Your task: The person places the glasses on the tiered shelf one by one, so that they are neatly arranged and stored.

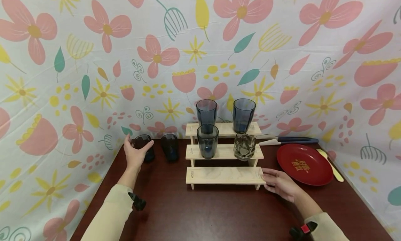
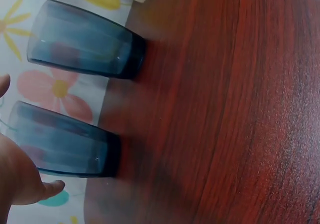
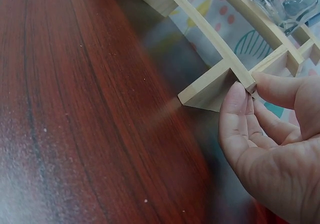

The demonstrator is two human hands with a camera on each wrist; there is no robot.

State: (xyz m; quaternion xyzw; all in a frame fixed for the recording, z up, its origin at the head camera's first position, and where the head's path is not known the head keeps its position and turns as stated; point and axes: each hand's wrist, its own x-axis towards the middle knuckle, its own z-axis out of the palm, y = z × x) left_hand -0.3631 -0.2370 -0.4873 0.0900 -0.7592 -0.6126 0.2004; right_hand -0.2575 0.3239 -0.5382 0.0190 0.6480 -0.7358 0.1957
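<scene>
My left hand [image 1: 136, 153] is spread around the leftmost blue glass [image 1: 147, 152], with thumb and fingers on opposite sides near its rim. That glass [image 2: 65, 141] stands upright on the table. Just to its right is a matching blue glass [image 1: 170, 148]. My right hand [image 1: 280, 183] pinches the right end of the lowest shelf of a three-tier wooden stand [image 1: 225, 175]; the thumb lies over the board [image 3: 242, 78] and the fingers curl underneath. Two blue glasses occupy the top tier. A tall glass [image 1: 207, 143] and a short faceted glass [image 1: 244, 147] sit on the middle tier.
Right of the stand lies a red plate [image 1: 294, 157], with a pale yellow utensil [image 1: 335, 171] partly under its edge. Behind it, long utensils with blue and white handles [image 1: 291, 140] lie near the wall. A floral cloth [image 1: 188, 60] hangs behind the dark table [image 1: 188, 213].
</scene>
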